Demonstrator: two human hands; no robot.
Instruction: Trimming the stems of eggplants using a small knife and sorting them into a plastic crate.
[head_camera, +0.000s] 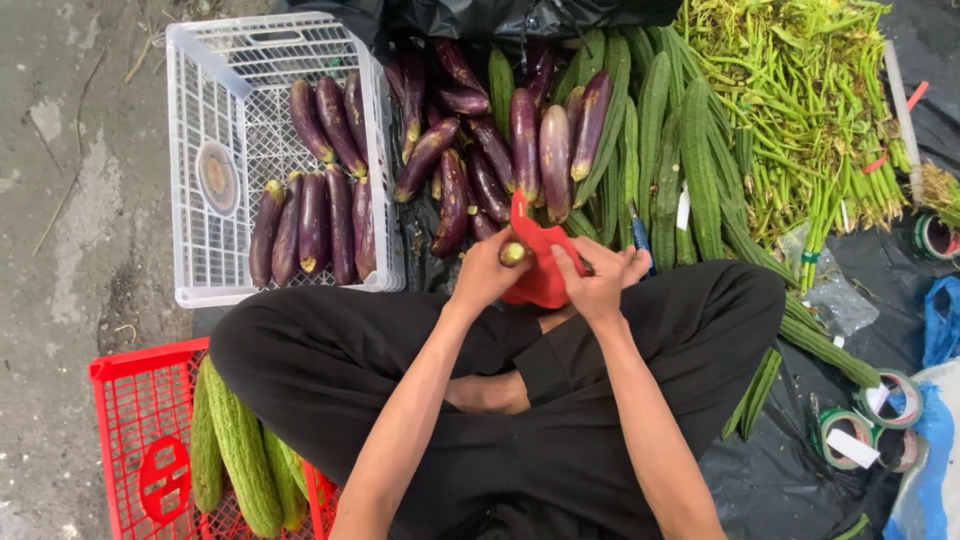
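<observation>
Left hand grips a long purple eggplant's green stem end; right hand is closed on a red plastic sheet.

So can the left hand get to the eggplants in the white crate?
Probably not right away: the left hand is holding an eggplant with a red cloth. The white crate sits open beside the knee, nothing blocking.

i see a bare concrete floor with a black plastic sheet spread over its right part. directly on the floor sit a white crate and a red crate. on the sheet lie loose purple eggplants, ridged gourds, a heap of green stalks and tape rolls.
</observation>
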